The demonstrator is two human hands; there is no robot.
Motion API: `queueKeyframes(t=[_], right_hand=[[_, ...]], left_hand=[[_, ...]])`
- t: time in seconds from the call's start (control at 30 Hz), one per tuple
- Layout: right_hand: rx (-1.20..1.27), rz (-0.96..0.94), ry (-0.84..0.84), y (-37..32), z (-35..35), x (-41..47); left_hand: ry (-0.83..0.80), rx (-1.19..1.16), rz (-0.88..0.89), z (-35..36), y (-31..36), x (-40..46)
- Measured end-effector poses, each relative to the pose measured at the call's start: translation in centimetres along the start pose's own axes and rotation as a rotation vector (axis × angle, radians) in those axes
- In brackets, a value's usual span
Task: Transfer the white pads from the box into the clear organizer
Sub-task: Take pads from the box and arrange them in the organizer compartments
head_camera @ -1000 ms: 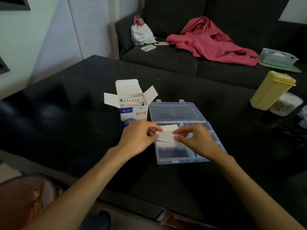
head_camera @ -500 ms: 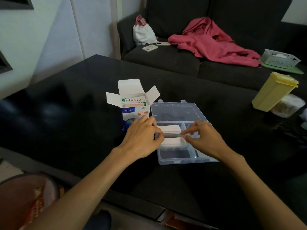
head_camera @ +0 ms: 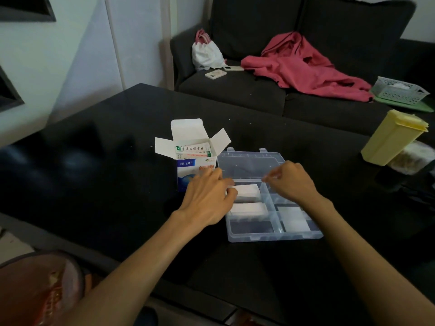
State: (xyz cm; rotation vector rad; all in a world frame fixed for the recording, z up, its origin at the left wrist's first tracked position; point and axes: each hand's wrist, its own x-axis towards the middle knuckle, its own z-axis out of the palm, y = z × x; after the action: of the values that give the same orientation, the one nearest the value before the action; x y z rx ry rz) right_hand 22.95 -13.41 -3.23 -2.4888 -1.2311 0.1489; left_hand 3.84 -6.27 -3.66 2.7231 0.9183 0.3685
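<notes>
While L hand (head_camera: 208,198) touches pads (head_camera: 246,190), organizer (head_camera: 275,236) open

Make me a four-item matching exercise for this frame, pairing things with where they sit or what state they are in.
Things:
1. box
2. clear organizer
3. yellow container
4. pink garment

Places or states:
A. lies on the sofa
B. leans tilted at the table's right side
C. lid open, white pads in some compartments
D. stands upright with its flaps open

Pairs: 1-D, 2-C, 3-B, 4-A
</notes>
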Motion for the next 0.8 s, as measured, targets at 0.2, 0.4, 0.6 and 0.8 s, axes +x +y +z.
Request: queueKeyframes(t=[0.2,0.4,0.6,0.8], right_hand=[[-0.193,-0.019,0.023,-1.8,0.9,0.1],[-0.127,0.055,-0.13,-1.5,1.3,0.5],[-0.135,0.086,-0.165,-1.8,0.9,0.9],[-0.18,-0.001,-0.217,-2.3,-0.3,1.4]], left_hand=[[-0.035,0.068,0.035,1.0,-0.3,0.0],[0.019,0.0,0.048,0.4,0.0,-0.1],[0.007,-0.01,0.088,0.5,0.0,-0.1],[0.016,0.069,-0.026,0.4,0.0,0.4]])
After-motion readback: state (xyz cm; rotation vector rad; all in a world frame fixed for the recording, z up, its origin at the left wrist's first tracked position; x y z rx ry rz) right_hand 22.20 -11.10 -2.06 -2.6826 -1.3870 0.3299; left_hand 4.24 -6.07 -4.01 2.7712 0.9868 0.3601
